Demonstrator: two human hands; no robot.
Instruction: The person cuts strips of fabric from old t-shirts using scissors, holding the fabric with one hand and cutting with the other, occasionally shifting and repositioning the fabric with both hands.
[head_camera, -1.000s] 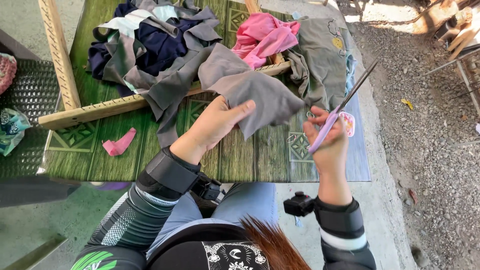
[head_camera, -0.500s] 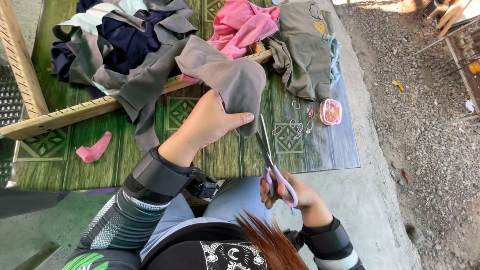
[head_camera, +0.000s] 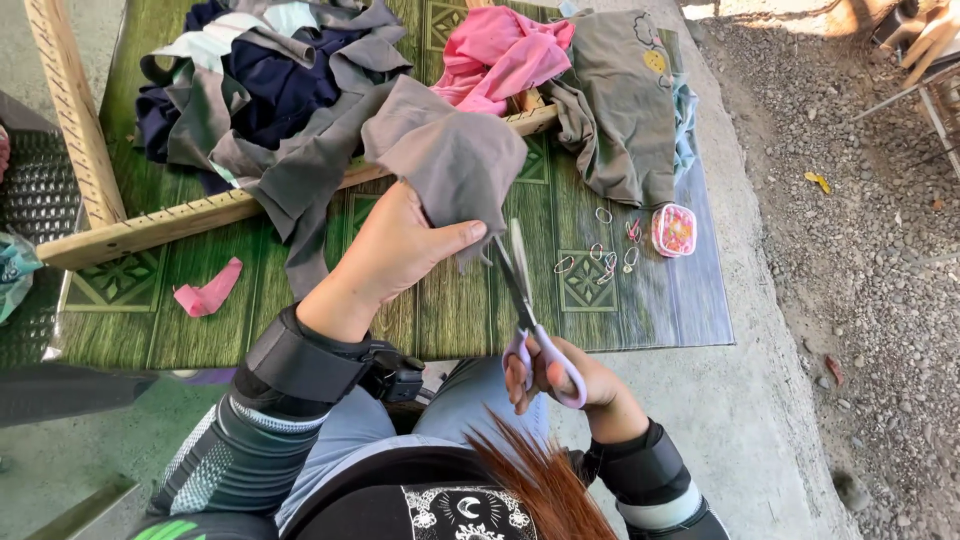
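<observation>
My left hand (head_camera: 395, 250) pinches the lower edge of a grey cloth piece (head_camera: 445, 155) and holds it up over the green mat (head_camera: 640, 300). My right hand (head_camera: 560, 375) grips purple-handled scissors (head_camera: 525, 300), blades parted and pointing up at the cloth's bottom edge beside my left thumb. The blade tips sit just under the fabric.
A heap of grey, navy and white cloth (head_camera: 270, 90) lies over a wooden frame (head_camera: 150, 225). Pink cloth (head_camera: 500, 55), an olive garment (head_camera: 625, 110), a small pink box (head_camera: 673, 229), several loose rings (head_camera: 600, 255) and a pink scrap (head_camera: 208, 295) rest on the mat. Gravel lies to the right.
My right hand brought the scissors from the right, down near my lap, then up to the cloth's edge. The left hand kept its hold on the grey cloth.
</observation>
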